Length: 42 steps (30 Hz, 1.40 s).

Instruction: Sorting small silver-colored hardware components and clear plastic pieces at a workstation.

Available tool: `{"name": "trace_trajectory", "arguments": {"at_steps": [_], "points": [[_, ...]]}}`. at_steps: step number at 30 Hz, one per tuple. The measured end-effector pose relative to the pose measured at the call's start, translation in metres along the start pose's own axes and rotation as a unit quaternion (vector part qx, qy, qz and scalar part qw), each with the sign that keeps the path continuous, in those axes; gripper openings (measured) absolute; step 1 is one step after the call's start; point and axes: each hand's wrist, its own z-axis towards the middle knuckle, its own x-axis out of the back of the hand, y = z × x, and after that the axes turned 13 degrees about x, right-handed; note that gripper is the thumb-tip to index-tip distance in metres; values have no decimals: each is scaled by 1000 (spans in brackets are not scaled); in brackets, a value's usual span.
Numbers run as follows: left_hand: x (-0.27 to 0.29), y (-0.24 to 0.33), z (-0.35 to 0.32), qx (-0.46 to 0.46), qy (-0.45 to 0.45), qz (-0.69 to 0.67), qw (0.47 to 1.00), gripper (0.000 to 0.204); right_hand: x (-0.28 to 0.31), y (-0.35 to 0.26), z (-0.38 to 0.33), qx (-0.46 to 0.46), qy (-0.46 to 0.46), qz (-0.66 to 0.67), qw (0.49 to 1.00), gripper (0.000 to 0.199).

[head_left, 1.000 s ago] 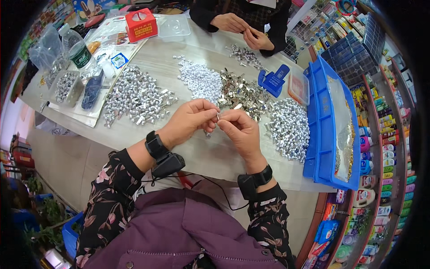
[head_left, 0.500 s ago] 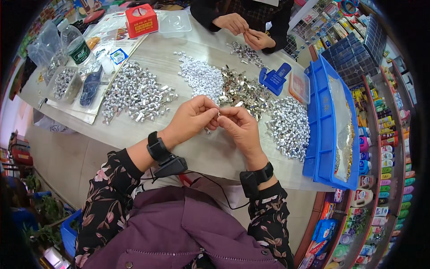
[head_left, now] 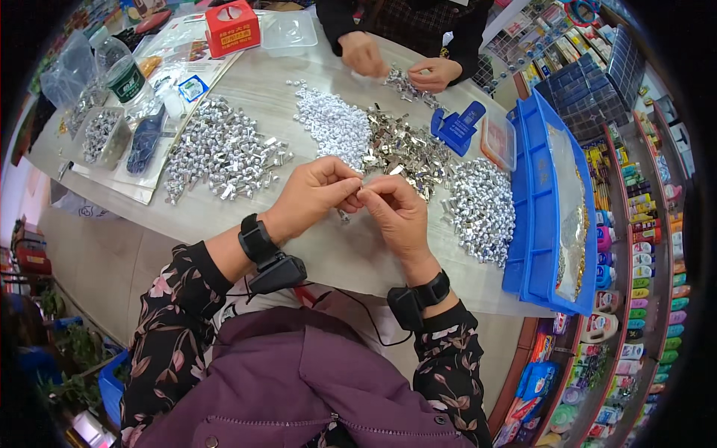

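My left hand (head_left: 315, 197) and my right hand (head_left: 397, 215) meet fingertip to fingertip above the table's near side. Both are closed in a pinch around something too small to make out. A small silvery piece (head_left: 343, 216) shows just under the left fingers. Right beyond my hands lie a heap of small white round pieces (head_left: 328, 123) and, adjoining it, a heap of shiny flat metal pieces (head_left: 403, 149). Heaps of small white-and-silver pieces spread to the left (head_left: 216, 153) and to the right (head_left: 482, 213).
Across the table, another person's hands (head_left: 435, 74) work by a small heap (head_left: 407, 86). A blue tray (head_left: 532, 209) stands at the right edge, beside a blue plastic holder (head_left: 457, 128). Far left are a bottle (head_left: 123, 75), a filled tub (head_left: 104, 138) and a red box (head_left: 233, 30).
The other person's hands have come apart, one moving left and blurred. My hands stay pinched together with slight finger shifts. The whole view has shifted a little.
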Motion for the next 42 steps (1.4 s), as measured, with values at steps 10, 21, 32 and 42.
{"name": "trace_trajectory", "arguments": {"at_steps": [10,21,32,42], "points": [[-2,1,6,29,-11,22,999,12,6,-5,-1,-73,14,-6,997,4],[12,6,12,-191,118,475,851,11,99,-44,-19,-121,127,-424,889,9],[2,-1,18,-197,103,604,765,10,58,-29,-9,-55,-85,-541,835,13],[3,8,16,-169,114,461,864,12,59,-31,-9,-147,-72,-445,880,15]]}}
